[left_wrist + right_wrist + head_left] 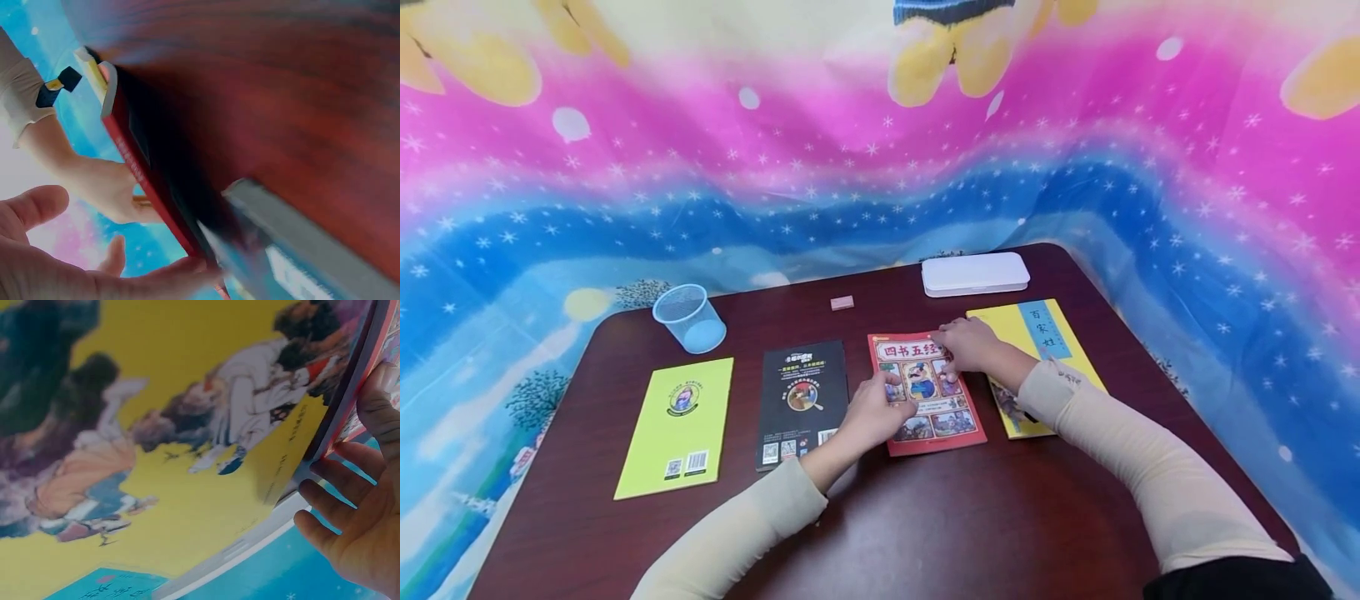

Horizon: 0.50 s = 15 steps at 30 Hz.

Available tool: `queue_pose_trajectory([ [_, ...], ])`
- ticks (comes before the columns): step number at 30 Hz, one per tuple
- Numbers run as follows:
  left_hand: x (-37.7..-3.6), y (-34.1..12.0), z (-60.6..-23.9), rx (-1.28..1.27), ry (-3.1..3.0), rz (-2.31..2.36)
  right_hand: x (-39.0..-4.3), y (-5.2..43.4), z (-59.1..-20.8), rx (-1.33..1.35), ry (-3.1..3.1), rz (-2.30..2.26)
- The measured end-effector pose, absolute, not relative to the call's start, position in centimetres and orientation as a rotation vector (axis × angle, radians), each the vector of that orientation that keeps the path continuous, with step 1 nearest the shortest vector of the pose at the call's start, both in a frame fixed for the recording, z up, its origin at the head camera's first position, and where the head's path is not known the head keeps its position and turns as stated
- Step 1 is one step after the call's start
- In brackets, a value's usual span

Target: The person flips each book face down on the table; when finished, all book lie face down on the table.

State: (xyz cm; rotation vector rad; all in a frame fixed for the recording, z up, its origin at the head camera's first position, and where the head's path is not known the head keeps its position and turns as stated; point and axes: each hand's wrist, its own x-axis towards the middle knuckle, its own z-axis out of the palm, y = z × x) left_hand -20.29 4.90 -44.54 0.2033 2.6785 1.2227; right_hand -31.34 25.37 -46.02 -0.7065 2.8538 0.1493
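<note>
Left hand (871,414) grips the left edge of the red book (927,393), fingers curled at its glossy cover. Right hand (967,344) pinches its upper right edge. Book lies flat on the dark wood table (970,517), between the black book (801,400) and the yellow book (1037,350).

Red book (931,398) is lying face-up on the table, between a black book and a yellow one. Cover is showing cartoon panels under a Chinese title; its right edge is lifting slightly.
</note>
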Motion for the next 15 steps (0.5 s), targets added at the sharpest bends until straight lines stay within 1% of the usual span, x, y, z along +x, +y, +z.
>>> queue_pose_trajectory([
  [5, -20.0, 5.1, -44.1, 0.222, 2.623, 1.382, -31.1, 24.1, -45.9, -0.552, 2.82, 0.042],
  [8, -20.1, 5.0, -44.3, 0.191, 2.588, 1.506, -31.0, 23.2, -45.6, -0.479, 2.805, 0.04],
  [12, -20.2, 4.8, -44.6, 0.022, 2.388, 1.767, -31.0, 22.7, -45.5, -0.428, 2.798, 0.092],
  [15, -20.3, 4.8, -44.8, -0.128, 2.217, 1.854, -30.9, 22.8, -45.4, -0.417, 2.809, 0.143],
])
